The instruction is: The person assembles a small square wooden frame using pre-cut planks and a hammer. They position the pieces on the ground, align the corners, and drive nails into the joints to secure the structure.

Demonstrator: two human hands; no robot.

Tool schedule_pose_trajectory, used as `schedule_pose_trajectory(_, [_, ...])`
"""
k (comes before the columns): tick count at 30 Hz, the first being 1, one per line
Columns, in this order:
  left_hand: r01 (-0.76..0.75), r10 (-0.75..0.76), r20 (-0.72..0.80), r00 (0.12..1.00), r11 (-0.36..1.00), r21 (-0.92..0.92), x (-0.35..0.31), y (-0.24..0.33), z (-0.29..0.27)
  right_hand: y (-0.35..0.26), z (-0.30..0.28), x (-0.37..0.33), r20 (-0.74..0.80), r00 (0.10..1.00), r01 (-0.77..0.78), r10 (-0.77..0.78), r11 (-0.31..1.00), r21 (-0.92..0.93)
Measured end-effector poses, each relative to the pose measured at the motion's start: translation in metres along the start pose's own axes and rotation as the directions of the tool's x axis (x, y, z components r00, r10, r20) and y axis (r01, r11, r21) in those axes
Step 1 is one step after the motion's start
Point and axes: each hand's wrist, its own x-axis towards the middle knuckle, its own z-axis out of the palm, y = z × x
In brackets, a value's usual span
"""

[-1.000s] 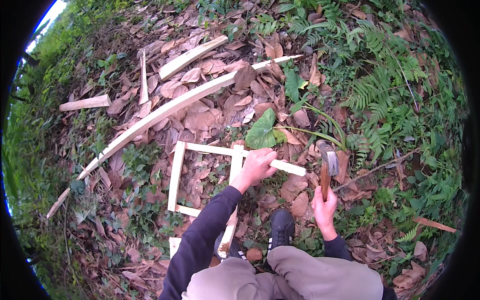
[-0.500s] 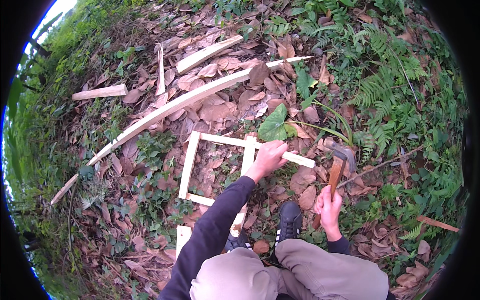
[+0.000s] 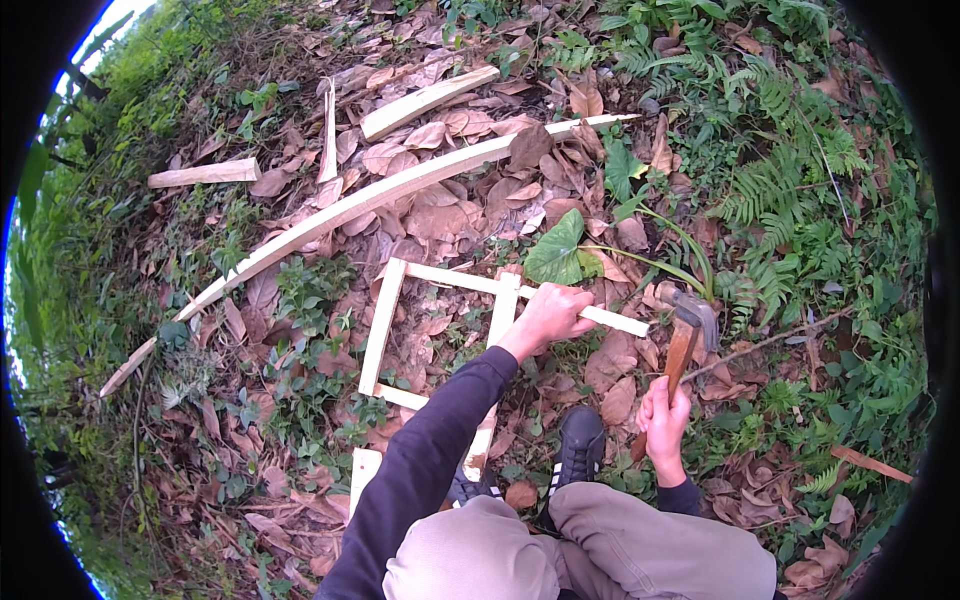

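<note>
A frame of pale wooden strips [image 3: 383,330] lies on the leafy ground before me. My left hand [image 3: 553,315] is closed around its far strip [image 3: 618,321], whose free end sticks out to the right past the hand. My right hand [image 3: 664,418] grips a hammer [image 3: 682,352] by its brown wooden handle, with the metal head up and away from me, just right of that strip end and apart from it. Part of the frame's near side is hidden behind my left forearm.
A long, thin pale wood strip [image 3: 350,208] lies beyond the frame. Further off are a short thick piece [image 3: 430,101], a thin sliver [image 3: 329,132] and another stick [image 3: 205,173]. A board end [image 3: 364,472] shows beside my left arm. Ferns [image 3: 765,190] grow at right.
The left fingers have curled in more around the strip. Strip end, left hand and hammer sit slightly further right; the whole view has also shifted a little.
</note>
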Motion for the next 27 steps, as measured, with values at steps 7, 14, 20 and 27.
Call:
schedule_pose_trajectory(7, [0.015, -0.016, 0.022, 1.0, 0.999, 0.032, -0.008, -0.007, 0.003, 0.002, 0.0, 0.0, 0.003, 1.0, -0.02, 0.02, 1.0, 0.018])
schedule_pose_trajectory(14, [0.012, -0.011, -0.07, 0.998, 1.0, 0.02, -0.005, -0.007, 0.006, 0.01, -0.01, -0.009, 0.008, 0.994, -0.112, 0.112, 0.993, 0.024])
schedule_pose_trajectory(20, [0.014, -0.012, -0.056, 0.998, 0.999, 0.05, -0.002, -0.008, 0.009, 0.006, -0.012, -0.014, -0.015, 0.992, -0.127, 0.128, 0.991, 0.051])
schedule_pose_trajectory(27, [0.036, -0.034, -0.041, 0.999, 0.998, 0.048, -0.002, -0.009, 0.009, 0.02, -0.014, -0.031, -0.055, 0.997, -0.051, 0.054, 0.998, 0.048])
